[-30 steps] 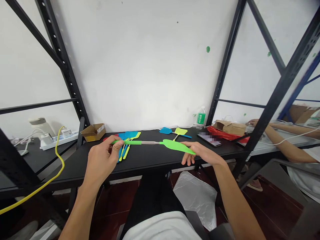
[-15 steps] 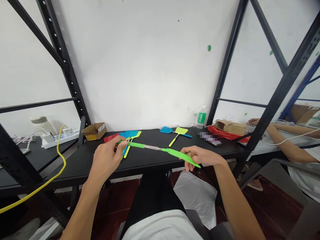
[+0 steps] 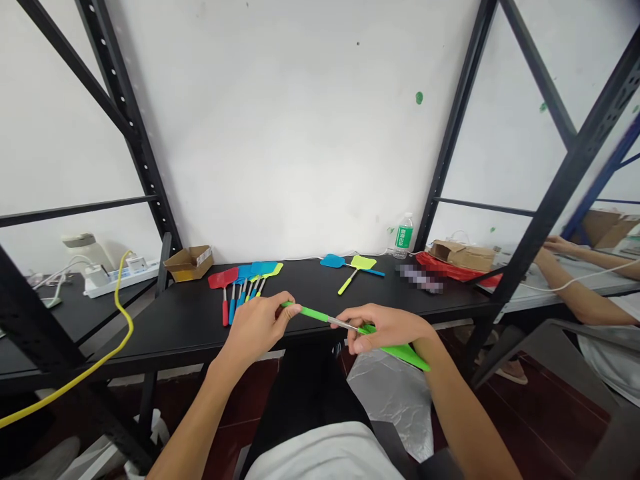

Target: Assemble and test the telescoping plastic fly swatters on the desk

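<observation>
Over the desk point(image 3: 175, 317), near its front edge, we hold a green swatter point(image 3: 314, 313) aslant. Our left hand point(image 3: 260, 323) pinches its handle end; our right hand point(image 3: 383, 327) has its fingers closed about the neck, where metal shaft meets head. If either pinch is loose, we judge the swatter could slip past the desk's front edge; a sideways pull might bend the slim shaft.

Half a second ago our right hand was on the head; now it has slid to the neck. Our left hand has shifted rightward along the desk, uncovering the red swatter point(image 3: 223, 279) at the desk's left.
</observation>
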`<action>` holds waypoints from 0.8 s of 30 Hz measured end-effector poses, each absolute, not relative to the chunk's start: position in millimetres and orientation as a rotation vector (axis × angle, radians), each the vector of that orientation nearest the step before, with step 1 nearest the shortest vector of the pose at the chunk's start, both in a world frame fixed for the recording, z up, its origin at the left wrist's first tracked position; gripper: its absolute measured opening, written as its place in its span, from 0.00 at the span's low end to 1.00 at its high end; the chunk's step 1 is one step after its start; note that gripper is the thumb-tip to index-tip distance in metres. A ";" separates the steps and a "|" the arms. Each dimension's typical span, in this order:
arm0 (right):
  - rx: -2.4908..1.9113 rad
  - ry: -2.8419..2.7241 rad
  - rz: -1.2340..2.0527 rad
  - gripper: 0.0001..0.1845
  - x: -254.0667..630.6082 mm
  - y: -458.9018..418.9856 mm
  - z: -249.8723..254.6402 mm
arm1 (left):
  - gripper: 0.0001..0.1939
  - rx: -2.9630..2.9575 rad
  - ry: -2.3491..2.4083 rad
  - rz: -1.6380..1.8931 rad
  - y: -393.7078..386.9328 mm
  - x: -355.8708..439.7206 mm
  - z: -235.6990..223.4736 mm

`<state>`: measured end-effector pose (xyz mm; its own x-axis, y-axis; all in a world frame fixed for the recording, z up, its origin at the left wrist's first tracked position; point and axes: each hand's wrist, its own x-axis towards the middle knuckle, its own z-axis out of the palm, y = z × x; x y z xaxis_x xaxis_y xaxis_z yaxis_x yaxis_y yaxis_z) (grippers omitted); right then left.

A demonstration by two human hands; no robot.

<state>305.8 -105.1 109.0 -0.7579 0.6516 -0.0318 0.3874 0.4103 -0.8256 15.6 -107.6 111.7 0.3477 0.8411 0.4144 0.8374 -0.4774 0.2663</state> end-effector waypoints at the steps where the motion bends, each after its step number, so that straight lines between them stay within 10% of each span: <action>1: -0.905 -2.337 1.245 0.30 308.9 -106.4 110.9 | 0.23 2.560 1.627 0.808 -105.9 12.9 111.7; 24: -1.132 -1.975 0.865 0.27 356.8 -103.5 117.9 | 0.20 2.454 1.971 0.855 -79.3 27.1 73.7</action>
<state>356.8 -103.5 117.9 -0.3807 0.8942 0.2356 0.4330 0.3975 -0.8090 27.1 -79.3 73.7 0.1353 0.8748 0.4652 0.9375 -0.2650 0.2257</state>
